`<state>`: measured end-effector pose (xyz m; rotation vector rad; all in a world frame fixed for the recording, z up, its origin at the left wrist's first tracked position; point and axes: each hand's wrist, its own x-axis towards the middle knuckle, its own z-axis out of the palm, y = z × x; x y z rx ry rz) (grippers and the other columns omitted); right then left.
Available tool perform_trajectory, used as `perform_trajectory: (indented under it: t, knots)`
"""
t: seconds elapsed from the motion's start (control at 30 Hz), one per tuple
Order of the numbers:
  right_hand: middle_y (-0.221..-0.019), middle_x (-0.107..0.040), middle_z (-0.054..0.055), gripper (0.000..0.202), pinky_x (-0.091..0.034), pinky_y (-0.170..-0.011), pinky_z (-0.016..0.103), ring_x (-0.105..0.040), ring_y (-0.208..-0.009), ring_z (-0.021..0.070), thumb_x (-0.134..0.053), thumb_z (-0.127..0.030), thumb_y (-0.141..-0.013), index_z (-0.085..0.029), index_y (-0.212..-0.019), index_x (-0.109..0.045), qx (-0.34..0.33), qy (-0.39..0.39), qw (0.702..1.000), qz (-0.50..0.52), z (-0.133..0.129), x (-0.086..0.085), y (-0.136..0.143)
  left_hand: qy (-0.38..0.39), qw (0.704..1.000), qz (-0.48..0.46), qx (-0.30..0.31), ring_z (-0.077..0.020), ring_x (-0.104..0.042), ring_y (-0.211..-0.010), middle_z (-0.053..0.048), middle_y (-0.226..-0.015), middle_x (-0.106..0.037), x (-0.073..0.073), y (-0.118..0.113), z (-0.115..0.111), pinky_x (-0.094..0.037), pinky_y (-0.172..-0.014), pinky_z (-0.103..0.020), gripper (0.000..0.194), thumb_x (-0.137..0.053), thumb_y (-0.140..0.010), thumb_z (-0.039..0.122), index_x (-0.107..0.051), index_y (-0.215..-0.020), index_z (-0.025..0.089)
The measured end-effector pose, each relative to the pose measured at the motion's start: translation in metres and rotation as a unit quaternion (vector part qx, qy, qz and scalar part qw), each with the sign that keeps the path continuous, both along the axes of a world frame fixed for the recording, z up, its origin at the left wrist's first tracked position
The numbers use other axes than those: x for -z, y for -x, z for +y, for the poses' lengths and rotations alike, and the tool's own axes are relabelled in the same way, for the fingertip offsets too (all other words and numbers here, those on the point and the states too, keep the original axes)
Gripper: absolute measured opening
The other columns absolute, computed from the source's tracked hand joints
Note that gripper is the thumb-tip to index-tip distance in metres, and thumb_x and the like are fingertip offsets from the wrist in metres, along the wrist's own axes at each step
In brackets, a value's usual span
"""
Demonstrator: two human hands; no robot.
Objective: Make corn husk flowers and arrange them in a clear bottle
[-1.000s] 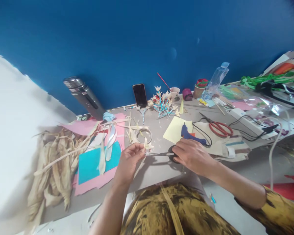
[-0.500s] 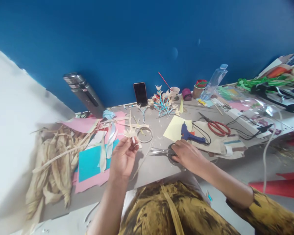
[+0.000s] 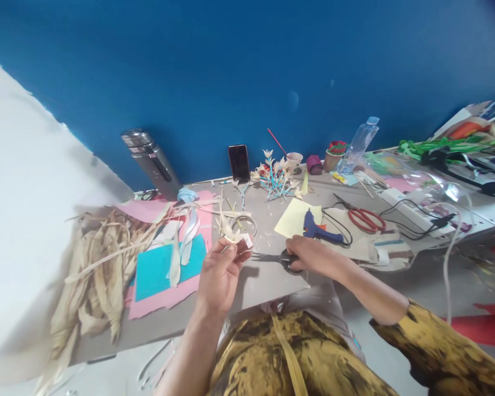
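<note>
Pinched in the fingers of my left hand (image 3: 221, 275) is a pale dried-husk flower (image 3: 230, 232), with a small white piece (image 3: 246, 242) showing at the fingertips. My right hand (image 3: 309, 254) is closed round the black handles of a pair of scissors (image 3: 270, 257). Their blades point left, close to my left fingertips, and look nearly together. A ring of tape (image 3: 251, 219) lies behind the flower, partly covered by it. The blue glue gun (image 3: 319, 231) rests just beyond my right hand, by a yellow sheet of paper (image 3: 289, 217).
Dried husks (image 3: 94, 275) and turquoise paper (image 3: 159, 272) lie left. Behind stand a flask (image 3: 154, 168), a phone (image 3: 239, 163), a bunch of husk flowers on blue stems (image 3: 274, 179) and a plastic bottle (image 3: 359, 146). Red-handled scissors (image 3: 367, 220) and a power strip (image 3: 408, 206) lie right.
My left hand has shifted right, nearer the scissors, and more of the white piece shows. The scissor blades have come closer together. The view has tilted slightly.
</note>
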<state>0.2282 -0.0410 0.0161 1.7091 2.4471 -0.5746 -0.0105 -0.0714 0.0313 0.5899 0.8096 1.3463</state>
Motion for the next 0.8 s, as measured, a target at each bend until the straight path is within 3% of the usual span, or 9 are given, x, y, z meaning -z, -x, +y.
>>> perform_trajectory:
  t: [0.07, 0.13, 0.2, 0.33, 0.43, 0.5, 0.57, 0.7, 0.8]
  knots:
    - [-0.097, -0.070, 0.008, 0.022, -0.034, -0.060, 0.025, -0.067, -0.082, 0.0207, -0.078, -0.020, -0.074, -0.017, -0.092, -0.067, 0.006, -0.004, 1.000, 0.004, 0.002, -0.004, -0.004, -0.004, 1.000, 0.004, -0.004, -0.0197, -0.072, -0.092, -0.008, -0.093, -0.079, 0.001, -0.002, 0.000, -0.054, -0.080, -0.031, 0.032, -0.086, -0.070, 0.027, -0.056, -0.078, 0.020]
    - [-0.094, -0.071, 0.007, 0.011, -0.036, -0.063, 0.025, -0.066, -0.082, 0.0205, -0.072, -0.021, -0.081, -0.018, -0.090, -0.067, 0.020, -0.033, 0.999, 0.033, -0.001, -0.011, -0.004, -0.006, 1.000, 0.015, -0.014, -0.0197, -0.072, -0.091, -0.007, -0.090, -0.079, 0.001, -0.006, -0.001, -0.054, -0.081, -0.031, 0.032, -0.086, -0.070, 0.028, -0.057, -0.078, 0.020]
    - [-0.087, -0.071, 0.005, 0.007, -0.039, -0.065, 0.025, -0.065, -0.078, 0.0182, -0.064, -0.026, -0.089, -0.019, -0.089, -0.066, 0.053, -0.070, 0.983, 0.161, -0.008, -0.019, 0.004, -0.009, 0.999, 0.030, -0.023, -0.0193, -0.072, -0.090, -0.005, -0.087, -0.078, 0.002, -0.011, -0.002, -0.054, -0.083, -0.032, 0.031, -0.086, -0.070, 0.029, -0.057, -0.078, 0.020]
    - [-0.073, -0.068, 0.000, 0.022, -0.041, -0.055, 0.023, -0.060, -0.062, 0.0136, -0.066, -0.042, -0.087, -0.019, -0.088, -0.063, 0.151, -0.042, 0.850, 0.503, -0.020, -0.026, 0.036, -0.022, 0.997, 0.062, -0.028, -0.0184, -0.071, -0.086, -0.001, -0.081, -0.075, 0.005, -0.024, -0.006, -0.054, -0.086, -0.033, 0.028, -0.085, -0.070, 0.029, -0.060, -0.079, 0.020]
    - [-0.069, -0.066, -0.002, 0.027, -0.041, -0.052, 0.022, -0.060, -0.058, 0.0128, -0.076, -0.038, -0.074, -0.019, -0.086, -0.061, 0.203, 0.006, 0.782, 0.589, -0.020, -0.022, 0.057, -0.042, 0.993, 0.101, -0.038, -0.0170, -0.070, -0.082, -0.001, -0.081, -0.074, 0.013, -0.026, -0.008, -0.053, -0.086, -0.033, 0.024, -0.083, -0.074, 0.032, -0.063, -0.081, 0.019]
    - [-0.066, -0.065, -0.003, 0.028, -0.042, -0.052, 0.022, -0.059, -0.056, 0.0124, -0.077, -0.035, -0.070, -0.019, -0.088, -0.061, 0.223, 0.032, 0.765, 0.603, -0.019, -0.018, 0.063, -0.048, 0.992, 0.112, -0.044, -0.0166, -0.069, -0.081, -0.001, -0.083, -0.075, 0.018, -0.025, -0.009, -0.053, -0.086, -0.033, 0.023, -0.082, -0.075, 0.033, -0.065, -0.081, 0.019]
    - [-0.066, -0.066, -0.003, 0.028, -0.043, -0.053, 0.023, -0.060, -0.055, 0.0124, -0.075, -0.034, -0.072, -0.019, -0.092, -0.062, 0.221, 0.029, 0.779, 0.586, -0.020, -0.014, 0.063, -0.042, 0.994, 0.095, -0.040, -0.0171, -0.070, -0.083, -0.002, -0.086, -0.076, 0.023, -0.024, -0.011, -0.053, -0.086, -0.033, 0.022, -0.083, -0.073, 0.032, -0.066, -0.081, 0.020]
    - [-0.076, -0.070, 0.000, 0.021, -0.045, -0.059, 0.024, -0.064, -0.065, 0.0143, -0.067, -0.029, -0.082, -0.020, -0.102, -0.067, 0.208, -0.089, 0.852, 0.472, -0.029, -0.008, 0.056, -0.010, 0.999, 0.034, -0.010, -0.0181, -0.071, -0.082, -0.003, -0.086, -0.077, 0.026, -0.028, -0.014, -0.055, -0.085, -0.034, 0.025, -0.088, -0.065, 0.031, -0.070, -0.077, 0.019]
    - [-0.080, -0.073, 0.001, 0.019, -0.047, -0.063, 0.025, -0.065, -0.068, 0.0150, -0.063, -0.026, -0.086, -0.021, -0.104, -0.069, 0.193, -0.138, 0.879, 0.413, -0.037, -0.006, 0.052, 0.006, 1.000, 0.024, 0.011, -0.0212, -0.073, -0.085, -0.004, -0.085, -0.078, 0.023, -0.029, -0.016, -0.056, -0.086, -0.037, 0.026, -0.090, -0.062, 0.030, -0.070, -0.075, 0.018]
